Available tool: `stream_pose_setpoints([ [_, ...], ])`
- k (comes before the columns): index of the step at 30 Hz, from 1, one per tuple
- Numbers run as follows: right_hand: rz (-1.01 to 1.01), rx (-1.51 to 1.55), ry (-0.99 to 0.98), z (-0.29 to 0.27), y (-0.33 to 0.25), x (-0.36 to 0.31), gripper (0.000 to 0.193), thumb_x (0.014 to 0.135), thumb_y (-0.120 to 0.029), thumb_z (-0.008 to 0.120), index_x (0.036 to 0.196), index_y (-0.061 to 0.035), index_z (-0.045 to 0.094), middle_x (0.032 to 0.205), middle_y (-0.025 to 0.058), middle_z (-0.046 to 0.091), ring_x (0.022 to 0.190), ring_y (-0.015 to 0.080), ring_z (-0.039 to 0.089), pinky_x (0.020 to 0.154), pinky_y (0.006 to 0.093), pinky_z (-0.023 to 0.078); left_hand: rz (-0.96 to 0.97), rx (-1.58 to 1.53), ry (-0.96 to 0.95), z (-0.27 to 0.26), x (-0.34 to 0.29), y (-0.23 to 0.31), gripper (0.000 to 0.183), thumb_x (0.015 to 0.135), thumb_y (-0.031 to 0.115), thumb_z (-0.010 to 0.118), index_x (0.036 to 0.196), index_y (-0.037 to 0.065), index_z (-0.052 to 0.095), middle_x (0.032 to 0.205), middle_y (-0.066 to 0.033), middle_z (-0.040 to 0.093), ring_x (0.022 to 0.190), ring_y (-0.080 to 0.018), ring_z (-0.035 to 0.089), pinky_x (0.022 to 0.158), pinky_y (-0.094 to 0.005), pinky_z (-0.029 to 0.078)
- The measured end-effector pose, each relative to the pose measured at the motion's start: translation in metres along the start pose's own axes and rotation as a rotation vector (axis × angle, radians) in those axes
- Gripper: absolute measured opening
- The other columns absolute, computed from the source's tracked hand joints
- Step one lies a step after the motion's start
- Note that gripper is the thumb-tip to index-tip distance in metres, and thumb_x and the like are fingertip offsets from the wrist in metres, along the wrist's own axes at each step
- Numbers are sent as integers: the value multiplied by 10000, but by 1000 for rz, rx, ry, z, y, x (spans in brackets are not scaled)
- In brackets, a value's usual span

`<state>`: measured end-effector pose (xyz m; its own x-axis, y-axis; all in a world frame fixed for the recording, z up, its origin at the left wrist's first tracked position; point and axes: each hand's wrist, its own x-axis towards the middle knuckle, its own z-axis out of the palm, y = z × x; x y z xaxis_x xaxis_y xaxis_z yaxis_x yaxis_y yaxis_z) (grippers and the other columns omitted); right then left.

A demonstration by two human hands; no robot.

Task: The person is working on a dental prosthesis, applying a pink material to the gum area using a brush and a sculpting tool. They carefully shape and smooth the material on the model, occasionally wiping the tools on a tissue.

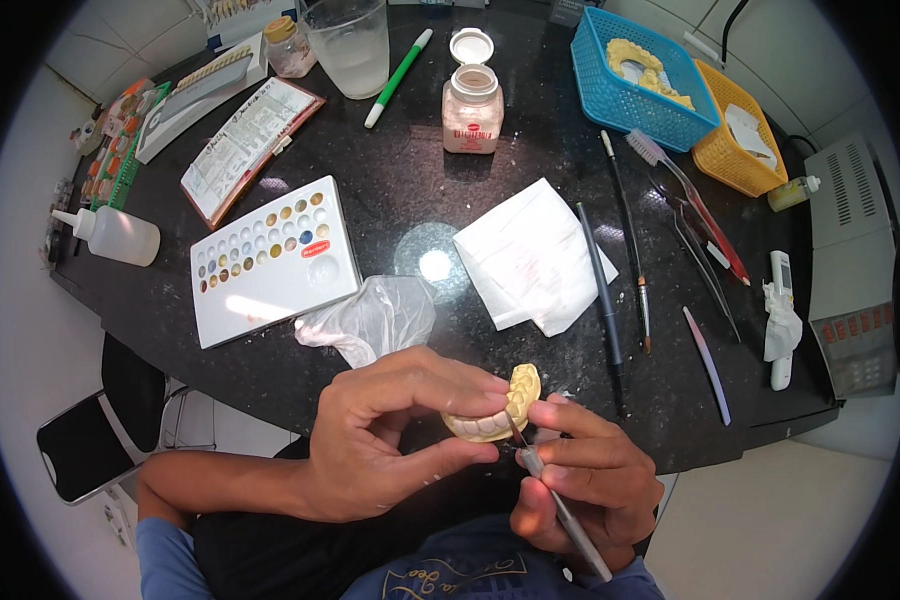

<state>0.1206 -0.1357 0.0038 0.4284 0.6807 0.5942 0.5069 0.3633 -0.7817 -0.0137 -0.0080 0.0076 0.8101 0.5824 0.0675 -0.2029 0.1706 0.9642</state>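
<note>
A yellow dental cast (523,390) with a row of pale teeth along its near side is held above the table's front edge. My left hand (390,430) grips it from the left, thumb below and fingers on top. In my right hand (595,470) is a carving knife (570,520) with a metal handle, held like a pen. Its thin dark blade meets the cast beside the pale teeth. Fingertips of my right hand also come close to the cast's right side. Just beyond my left hand lies a crumpled clear plastic bag (375,315).
A white palette (270,265) with coloured wells lies left. A folded tissue (530,255) and an open jar of pinkish powder (472,110) stand ahead. Brushes, tweezers (705,265) and a toothbrush (690,190) lie right, near a blue basket (640,100). A squeeze bottle (120,237) is far left.
</note>
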Motion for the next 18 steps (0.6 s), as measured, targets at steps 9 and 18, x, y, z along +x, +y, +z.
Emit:
stream_pose_setpoints([
  [9, 13, 4, -25, -2, -1, 1, 229, 756, -109, 789, 888, -16, 626, 798, 117, 680, 901, 340, 697, 787, 435, 591, 13, 9, 11, 0, 0, -1, 295, 706, -24, 805, 970, -36, 673, 959, -141, 627, 1028, -265, 625, 899, -353, 516],
  [18, 22, 3, -28, -2, -1, 0, 244, 759, -127, 797, 895, -17, 626, 806, 117, 681, 916, 336, 694, 802, 440, 587, 23, 15, -6, -2, 0, -2, 299, 713, -22, 801, 982, -32, 671, 963, -141, 628, 1028, -264, 627, 900, -355, 518],
])
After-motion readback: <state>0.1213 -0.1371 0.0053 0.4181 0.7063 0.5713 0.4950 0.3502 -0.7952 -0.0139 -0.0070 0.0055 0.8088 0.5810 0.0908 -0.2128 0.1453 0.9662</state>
